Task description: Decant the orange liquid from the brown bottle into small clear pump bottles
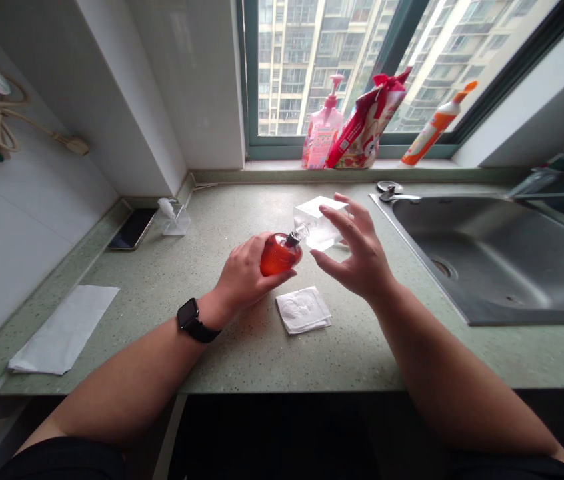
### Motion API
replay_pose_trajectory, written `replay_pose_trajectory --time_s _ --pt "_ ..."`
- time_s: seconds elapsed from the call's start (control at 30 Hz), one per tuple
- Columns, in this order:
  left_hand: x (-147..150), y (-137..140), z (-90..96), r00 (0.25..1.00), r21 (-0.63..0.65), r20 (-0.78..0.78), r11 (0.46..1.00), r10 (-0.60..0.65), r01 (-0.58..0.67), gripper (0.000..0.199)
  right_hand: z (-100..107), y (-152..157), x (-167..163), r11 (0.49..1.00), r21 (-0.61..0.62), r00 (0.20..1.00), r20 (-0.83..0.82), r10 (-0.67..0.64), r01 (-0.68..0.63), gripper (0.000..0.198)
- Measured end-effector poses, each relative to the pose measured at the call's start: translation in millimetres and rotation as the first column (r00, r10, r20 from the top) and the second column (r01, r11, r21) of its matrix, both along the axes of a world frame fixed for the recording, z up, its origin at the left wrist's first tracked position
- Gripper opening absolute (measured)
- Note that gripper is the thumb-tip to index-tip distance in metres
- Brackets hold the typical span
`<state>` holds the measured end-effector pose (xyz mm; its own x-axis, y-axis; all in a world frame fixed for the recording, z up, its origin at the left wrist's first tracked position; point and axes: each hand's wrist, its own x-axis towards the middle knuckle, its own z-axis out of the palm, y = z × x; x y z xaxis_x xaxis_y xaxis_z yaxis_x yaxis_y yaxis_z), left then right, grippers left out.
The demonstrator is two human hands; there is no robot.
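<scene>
My left hand (pixel 249 267), a black watch on its wrist, is wrapped round a bottle of orange-red liquid (pixel 278 257). This bottle leans to the right, with a black collar and a clear tip at its neck. Just beyond the tip stands a translucent, box-shaped container (pixel 319 223); whether the two touch I cannot tell. My right hand (pixel 357 253) is open beside the container, its fingers spread and partly covering it. A folded white tissue (pixel 305 310) lies on the counter below both hands.
Left on the counter (pixel 242 353) are a small clear pump bottle (pixel 175 220), a phone (pixel 133 229) and a white paper sheet (pixel 67 330). A steel sink (pixel 507 260) is at right. On the sill stand a pink pump bottle (pixel 322 133), a red bag (pixel 369 123) and an orange-white bottle (pixel 435 130).
</scene>
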<state>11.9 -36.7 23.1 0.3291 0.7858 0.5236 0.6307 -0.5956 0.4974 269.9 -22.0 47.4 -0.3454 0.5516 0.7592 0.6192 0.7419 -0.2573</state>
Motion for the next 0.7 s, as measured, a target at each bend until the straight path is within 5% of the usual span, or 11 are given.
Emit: replay_pose_trajectory --time_s 0.7 --pt "-0.5 -0.5 1.7 1.0 -0.016 -0.002 1.0 -0.007 0.007 0.07 -2.2 1.3 0.9 0.999 0.02 1.0 0.013 -0.028 0.028 0.103"
